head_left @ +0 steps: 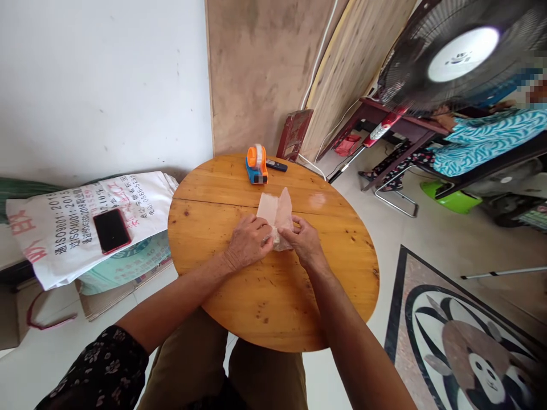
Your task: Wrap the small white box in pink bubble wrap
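A thin, pale pink translucent sheet (269,209), creased and partly folded, stands up between my hands over the middle of the round wooden table (265,319). My left hand (249,242) pinches its lower left part, fingers curled. On the other side my right hand (304,242) grips the lower right edge between thumb and fingers. The lower part of the sheet is bunched, and what lies inside it, if anything, is too small to tell. Beyond the sheet, an orange and blue tape dispenser (257,165) sits near the table's far edge, beside a dark slim object (276,165).
To the left, a phone (111,230) rests on a white printed sack (149,196). A standing fan (464,54) is at the upper right, near a seated person in a patterned top (491,139). A red chair back (296,134) stands behind the table.
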`<control>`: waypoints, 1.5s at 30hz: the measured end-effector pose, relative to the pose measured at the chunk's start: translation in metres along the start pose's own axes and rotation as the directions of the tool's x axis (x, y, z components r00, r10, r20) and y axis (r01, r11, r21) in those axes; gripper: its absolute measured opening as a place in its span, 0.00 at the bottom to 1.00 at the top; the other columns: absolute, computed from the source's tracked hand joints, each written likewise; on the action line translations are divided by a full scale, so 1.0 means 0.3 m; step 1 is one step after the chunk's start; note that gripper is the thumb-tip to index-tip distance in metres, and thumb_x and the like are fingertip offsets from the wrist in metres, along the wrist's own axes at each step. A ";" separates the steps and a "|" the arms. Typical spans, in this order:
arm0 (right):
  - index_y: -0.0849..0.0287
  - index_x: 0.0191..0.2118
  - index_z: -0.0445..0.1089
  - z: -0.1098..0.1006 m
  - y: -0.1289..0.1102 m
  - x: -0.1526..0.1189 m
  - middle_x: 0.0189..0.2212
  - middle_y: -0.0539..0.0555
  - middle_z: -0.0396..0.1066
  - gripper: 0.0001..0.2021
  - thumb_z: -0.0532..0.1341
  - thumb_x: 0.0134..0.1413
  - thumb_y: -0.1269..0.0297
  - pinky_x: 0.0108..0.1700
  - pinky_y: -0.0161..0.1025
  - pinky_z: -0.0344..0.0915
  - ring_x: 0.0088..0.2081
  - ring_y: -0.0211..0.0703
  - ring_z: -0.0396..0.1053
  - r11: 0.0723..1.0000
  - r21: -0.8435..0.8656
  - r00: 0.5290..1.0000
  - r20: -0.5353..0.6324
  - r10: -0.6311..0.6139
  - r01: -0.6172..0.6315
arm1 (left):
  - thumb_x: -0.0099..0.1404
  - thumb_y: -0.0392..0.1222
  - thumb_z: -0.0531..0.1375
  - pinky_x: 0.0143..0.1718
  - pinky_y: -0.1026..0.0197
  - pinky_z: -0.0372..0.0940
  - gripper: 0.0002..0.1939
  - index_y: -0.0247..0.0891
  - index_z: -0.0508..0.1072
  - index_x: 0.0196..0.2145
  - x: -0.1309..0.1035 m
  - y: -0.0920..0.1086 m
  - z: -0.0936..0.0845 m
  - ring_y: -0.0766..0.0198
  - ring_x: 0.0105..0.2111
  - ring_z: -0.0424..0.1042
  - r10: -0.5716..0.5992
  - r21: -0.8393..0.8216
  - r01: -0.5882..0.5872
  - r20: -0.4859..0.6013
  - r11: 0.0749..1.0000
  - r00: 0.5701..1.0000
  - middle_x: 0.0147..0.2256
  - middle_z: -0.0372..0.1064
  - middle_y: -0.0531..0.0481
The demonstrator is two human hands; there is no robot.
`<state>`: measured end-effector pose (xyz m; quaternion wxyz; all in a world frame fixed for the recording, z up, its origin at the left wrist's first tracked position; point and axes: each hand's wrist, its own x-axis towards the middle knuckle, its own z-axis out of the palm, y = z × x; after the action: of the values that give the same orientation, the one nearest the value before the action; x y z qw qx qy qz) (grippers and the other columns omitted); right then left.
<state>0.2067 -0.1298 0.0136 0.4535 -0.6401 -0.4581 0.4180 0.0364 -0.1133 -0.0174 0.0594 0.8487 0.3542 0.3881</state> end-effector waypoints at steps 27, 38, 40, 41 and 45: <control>0.62 0.66 0.56 0.000 -0.083 -0.089 0.49 0.61 0.77 0.30 0.53 0.56 0.70 0.56 0.53 0.66 0.52 0.52 0.72 0.792 -0.491 0.923 0.305 -0.233 0.362 | 0.59 0.37 0.61 0.47 0.52 0.69 0.19 0.35 0.69 0.50 0.002 0.002 0.031 0.56 0.44 0.72 -0.311 -0.318 0.308 0.042 0.897 0.949 0.46 0.73 0.41; 0.65 0.55 0.66 -0.071 -0.052 0.035 0.33 0.56 0.78 0.25 0.61 0.50 0.63 0.29 0.35 0.66 0.29 0.39 0.70 0.974 -0.200 0.994 0.052 -0.100 0.108 | 0.57 0.34 0.60 0.46 0.56 0.69 0.13 0.37 0.74 0.42 0.000 -0.002 0.044 0.59 0.42 0.72 -0.262 -0.322 0.254 0.019 0.912 0.965 0.42 0.70 0.45; 0.65 0.53 0.67 -0.074 -0.047 0.086 0.32 0.56 0.77 0.24 0.64 0.49 0.62 0.22 0.32 0.61 0.28 0.40 0.71 0.984 -0.179 0.999 0.031 -0.015 0.020 | 0.58 0.34 0.59 0.47 0.56 0.69 0.13 0.36 0.74 0.42 -0.003 -0.001 0.049 0.59 0.42 0.72 -0.253 -0.318 0.245 0.015 0.916 0.967 0.42 0.70 0.44; 0.65 0.52 0.66 -0.069 -0.045 0.111 0.32 0.57 0.77 0.25 0.65 0.48 0.62 0.20 0.31 0.59 0.28 0.41 0.72 0.987 -0.158 0.999 0.040 0.028 -0.021 | 0.58 0.34 0.59 0.47 0.55 0.69 0.13 0.36 0.75 0.42 -0.004 -0.001 0.050 0.59 0.43 0.72 -0.246 -0.317 0.237 0.013 0.918 0.969 0.42 0.70 0.44; 0.65 0.54 0.64 -0.026 -0.038 0.205 0.30 0.56 0.76 0.28 0.67 0.48 0.62 0.15 0.30 0.56 0.27 0.41 0.72 0.992 -0.039 0.988 0.092 0.124 -0.121 | 0.58 0.34 0.59 0.49 0.56 0.69 0.13 0.37 0.75 0.42 -0.006 0.000 0.048 0.59 0.44 0.72 -0.220 -0.323 0.207 -0.003 0.924 0.976 0.43 0.70 0.44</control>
<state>0.2260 -0.0701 0.0191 0.3943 -0.6539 -0.4457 0.4673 0.0456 -0.1121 -0.0284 0.2314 0.7764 0.3778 0.4482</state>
